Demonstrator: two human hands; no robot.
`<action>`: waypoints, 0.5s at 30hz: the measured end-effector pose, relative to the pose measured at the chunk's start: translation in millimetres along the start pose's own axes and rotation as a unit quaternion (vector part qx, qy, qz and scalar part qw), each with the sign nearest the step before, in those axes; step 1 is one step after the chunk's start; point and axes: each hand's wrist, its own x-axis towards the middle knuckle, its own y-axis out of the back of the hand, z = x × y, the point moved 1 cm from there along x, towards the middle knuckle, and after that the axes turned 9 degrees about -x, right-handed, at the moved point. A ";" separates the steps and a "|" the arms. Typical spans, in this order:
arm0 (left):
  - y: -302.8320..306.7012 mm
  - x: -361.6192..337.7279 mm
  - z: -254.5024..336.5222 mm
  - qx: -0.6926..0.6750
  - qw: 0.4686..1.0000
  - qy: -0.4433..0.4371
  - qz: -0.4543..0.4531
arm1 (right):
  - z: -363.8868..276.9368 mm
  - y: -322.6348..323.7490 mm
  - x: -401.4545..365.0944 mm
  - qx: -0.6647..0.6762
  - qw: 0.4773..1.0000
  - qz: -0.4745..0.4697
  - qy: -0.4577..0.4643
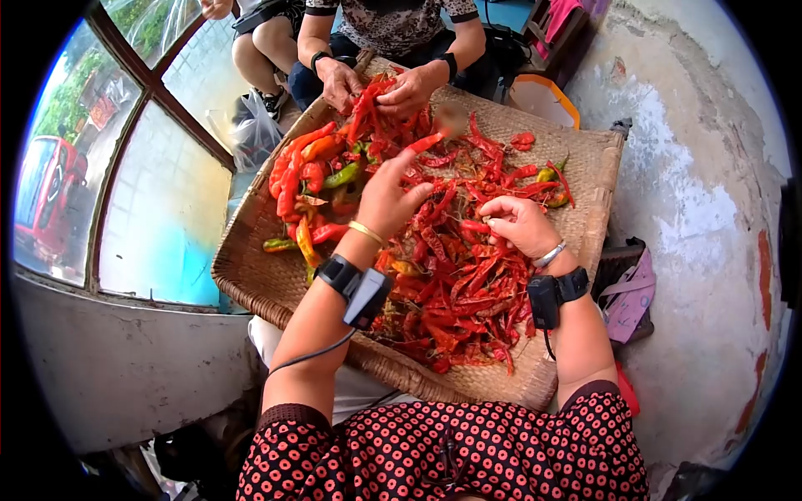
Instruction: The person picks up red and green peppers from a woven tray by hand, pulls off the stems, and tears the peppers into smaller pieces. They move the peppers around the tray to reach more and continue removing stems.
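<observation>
My left hand (pixel 391 194) stretches out over the woven tray, thumb spread away from the fingers. A red chili pepper (pixel 427 143) lies in line with its fingertips, and a blurred patch covers the spot just beyond. My right hand (pixel 524 228) has thumb and fingers pinched together at the stem end of a small red chili (pixel 475 226). Beneath both hands spreads a heap of wrinkled red chilies (pixel 468 288). Plumper red, orange and green peppers (pixel 292 177) are piled to the left. The woven tray (pixel 576 217) holds them all, tilted slightly in view.
Across the tray, another person's two hands (pixel 376 93) handle red chilies. A second person's legs (pixel 266 54) show at upper left, near a clear plastic bag (pixel 253 132). An orange-rimmed container (pixel 543 98) stands behind the tray. Windows line the left; a wall (pixel 693 250) bounds the right.
</observation>
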 end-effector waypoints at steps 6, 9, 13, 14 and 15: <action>-22.2 -21.7 40.5 -0.053 0.954 0.062 -0.288 | -1.0 -6.8 -0.7 0.064 0.998 -0.007 0.004; -21.0 -22.2 36.8 -0.039 0.949 0.049 -0.310 | -5.5 -5.1 -2.1 0.087 0.996 -0.001 -0.029; -13.9 -23.4 21.3 -0.070 0.896 0.078 -0.432 | -0.9 10.6 -1.2 0.049 0.996 0.068 -0.021; -13.4 -23.7 18.2 -0.070 0.896 0.079 -0.431 | 0.5 14.5 -1.2 0.098 0.992 0.083 -0.019; -12.4 -23.8 17.0 -0.081 0.880 0.133 -0.448 | 6.6 14.8 2.3 0.184 0.976 0.099 0.057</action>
